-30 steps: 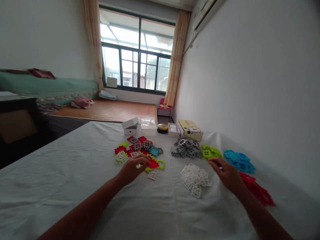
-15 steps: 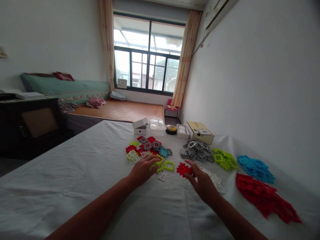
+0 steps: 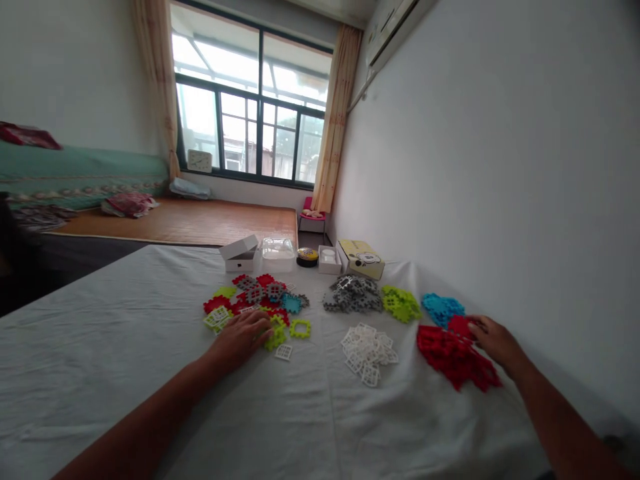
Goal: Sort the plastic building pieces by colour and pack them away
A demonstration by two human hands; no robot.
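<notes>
My right hand (image 3: 494,340) pinches a red toothed building tile (image 3: 460,326) by its edge, over the top of the red tile pile (image 3: 455,359). Just behind that pile lies a heap of blue tiles (image 3: 441,309). On the left, my left hand (image 3: 245,335) rests with fingers stretched out over the front of a mixed pile (image 3: 253,291) of red, grey, blue and green tiles. Its fingertips touch green tiles (image 3: 275,333), and what lies under the palm is hidden. Beside them are a green square frame (image 3: 301,329) and a white window-grid piece (image 3: 284,352).
White lattice pieces (image 3: 367,350) lie in a heap mid-table, behind them grey tiles (image 3: 354,295) and green tiles (image 3: 401,303). Along the far edge stand a white box (image 3: 240,255), a clear plastic tub (image 3: 278,255), a round black-yellow tin (image 3: 307,257) and a yellow carton (image 3: 360,259).
My right hand has carried the red tile rightward from mid-table to the red pile. My left hand stays at the mixed pile. The camera view has turned to the right.
</notes>
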